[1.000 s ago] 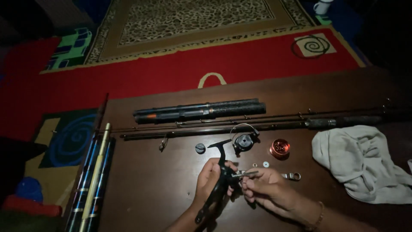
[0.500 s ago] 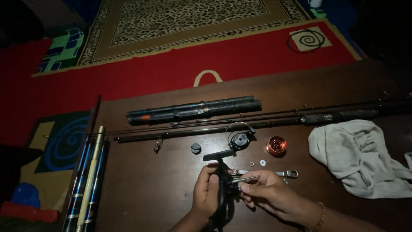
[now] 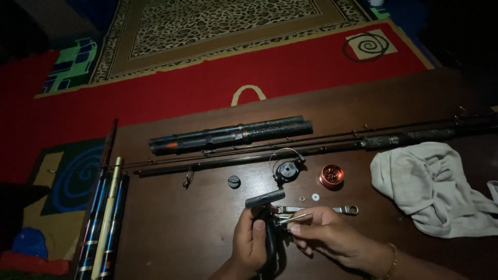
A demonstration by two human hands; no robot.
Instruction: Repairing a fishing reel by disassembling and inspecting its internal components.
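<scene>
My left hand (image 3: 250, 242) grips a black fishing reel body (image 3: 271, 243), whose dark handle knob (image 3: 265, 198) sticks up to the left. Close against it on the right, my right hand (image 3: 322, 234) pinches a thin metal shaft (image 3: 294, 218) that juts from the reel body. Just beyond my fingers a flat metal wrench (image 3: 340, 209) lies on the dark wooden table (image 3: 176, 228). Further back lie a small washer (image 3: 302, 198), a tiny white gear (image 3: 315, 196), a copper-coloured spool (image 3: 331, 176), a black rotor with wire bail (image 3: 286, 168) and a black cap (image 3: 234, 181).
Long dark fishing rods (image 3: 321, 147) and a black tube bundle (image 3: 231, 136) lie across the back of the table. Several more rods (image 3: 104, 218) lie along its left edge. A crumpled pale cloth (image 3: 433, 186) sits at right. Red and patterned carpets (image 3: 218, 72) cover the floor beyond.
The reel body has turned more upright in my left hand, its knob now pointing up-left. My right hand's fingers have closed in on the metal shaft. The camera dipped slightly.
</scene>
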